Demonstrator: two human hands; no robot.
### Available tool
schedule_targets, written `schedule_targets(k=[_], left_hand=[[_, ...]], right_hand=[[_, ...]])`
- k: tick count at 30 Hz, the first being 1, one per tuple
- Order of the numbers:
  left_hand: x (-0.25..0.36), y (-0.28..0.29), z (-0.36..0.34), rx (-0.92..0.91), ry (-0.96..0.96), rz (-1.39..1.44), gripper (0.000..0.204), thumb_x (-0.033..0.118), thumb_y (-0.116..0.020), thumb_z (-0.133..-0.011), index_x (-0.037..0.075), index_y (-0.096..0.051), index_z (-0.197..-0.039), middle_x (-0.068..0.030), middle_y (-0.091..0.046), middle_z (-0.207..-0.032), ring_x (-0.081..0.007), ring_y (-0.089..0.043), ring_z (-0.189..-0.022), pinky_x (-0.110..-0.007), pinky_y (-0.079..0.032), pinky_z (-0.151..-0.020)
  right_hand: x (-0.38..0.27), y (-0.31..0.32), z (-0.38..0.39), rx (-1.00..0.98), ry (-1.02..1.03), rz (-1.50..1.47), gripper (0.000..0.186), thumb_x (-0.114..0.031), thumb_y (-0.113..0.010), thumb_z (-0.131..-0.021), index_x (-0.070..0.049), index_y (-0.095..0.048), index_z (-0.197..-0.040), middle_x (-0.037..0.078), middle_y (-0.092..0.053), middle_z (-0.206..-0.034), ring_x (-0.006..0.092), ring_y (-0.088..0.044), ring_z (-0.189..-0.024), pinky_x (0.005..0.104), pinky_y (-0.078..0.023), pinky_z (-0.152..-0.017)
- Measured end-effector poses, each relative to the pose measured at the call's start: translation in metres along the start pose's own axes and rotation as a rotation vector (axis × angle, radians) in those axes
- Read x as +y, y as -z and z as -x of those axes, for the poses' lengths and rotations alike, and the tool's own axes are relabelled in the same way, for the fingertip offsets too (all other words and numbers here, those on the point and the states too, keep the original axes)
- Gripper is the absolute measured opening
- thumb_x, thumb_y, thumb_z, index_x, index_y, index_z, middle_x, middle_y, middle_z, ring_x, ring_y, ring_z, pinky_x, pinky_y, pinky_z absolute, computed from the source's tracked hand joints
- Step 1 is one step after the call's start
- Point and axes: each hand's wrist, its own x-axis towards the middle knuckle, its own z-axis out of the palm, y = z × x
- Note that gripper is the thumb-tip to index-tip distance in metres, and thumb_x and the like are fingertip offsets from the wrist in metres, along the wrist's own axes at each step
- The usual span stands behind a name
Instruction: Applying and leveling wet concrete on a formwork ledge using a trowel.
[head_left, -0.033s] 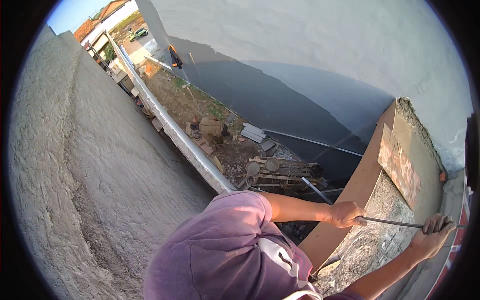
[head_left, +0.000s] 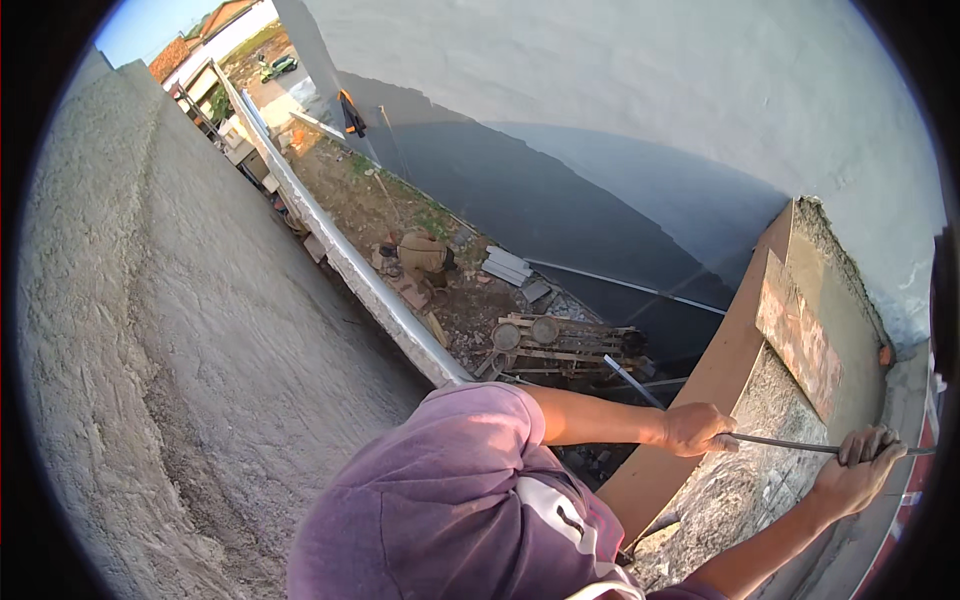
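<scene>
My left hand is closed round one end of a thin dark rod or cable; the frames do not show which it is. Farther right, my right hand grips the same length with its fingers wrapped over it. Beyond that hand it continues toward the right rim of the view. Both hands are above a rough grey cement ledge, which a brown board edges on the left. A worn, stained panel lies on the ledge just past my hands.
A rough cement slope fills the left side, and a plastered wall rises ahead. Far below, a person bends over near a pile of timber. A long pale beam runs beside the drop. A metal bar sticks up near my left forearm.
My right hand has shifted slightly left, closer to my left hand. The left hand has moved a touch to the right. Both keep their grip on the rod or cable.
</scene>
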Motion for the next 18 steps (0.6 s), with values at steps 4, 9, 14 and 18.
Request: schedule_targets(k=[4,9,14,18], left_hand=[[0.002,0.013,0.003,-0.01,0.007,-0.055,0.042,0.042,-0.057,-0.1,0.0,-0.058,-0.096,-0.0218,-0.063,-0.076,-0.0436,-0.063,-0.078,-0.05,-0.047,-0.068],[-0.005,0.001,0.02,-0.034,0.001,-0.015,0.034,0.035,-0.061,-0.098,0.001,-0.055,-0.095,-0.0214,-0.061,-0.079,-0.0442,-0.062,-0.079,-0.05,-0.047,-0.067],[-0.018,-0.01,0.029,-0.019,0.014,-0.008,0.03,0.03,-0.059,-0.1,0.0,-0.055,-0.098,-0.0221,-0.063,-0.081,-0.0447,-0.063,-0.078,-0.049,-0.049,-0.066],[-0.045,-0.035,0.039,-0.127,0.066,-0.047,0.029,0.028,-0.058,-0.1,0.0,-0.054,-0.099,-0.0227,-0.063,-0.083,-0.0447,-0.062,-0.081,-0.049,-0.049,-0.069]], right_hand=[[0.023,0.008,0.008,-0.194,-0.06,-0.045,0.036,-0.041,-0.055,-0.104,-0.005,-0.054,-0.1,-0.001,-0.038,-0.073,0.0079,-0.029,-0.057,0.0228,-0.025,-0.047],[-0.006,0.024,0.014,-0.153,0.081,0.077,0.031,-0.034,-0.052,-0.106,-0.003,-0.056,-0.104,-0.001,-0.036,-0.072,0.0092,-0.032,-0.058,0.0252,-0.033,-0.054],[0.005,0.038,0.039,-0.262,0.08,0.305,0.027,-0.025,-0.053,-0.105,0.001,-0.058,-0.106,0.005,-0.051,-0.077,0.0143,-0.051,-0.068,0.0287,-0.046,-0.064],[-0.004,0.055,0.064,-0.052,0.133,0.565,0.023,-0.021,-0.053,-0.105,0.002,-0.057,-0.107,0.009,-0.059,-0.083,0.0192,-0.061,-0.078,0.0324,-0.054,-0.07]])
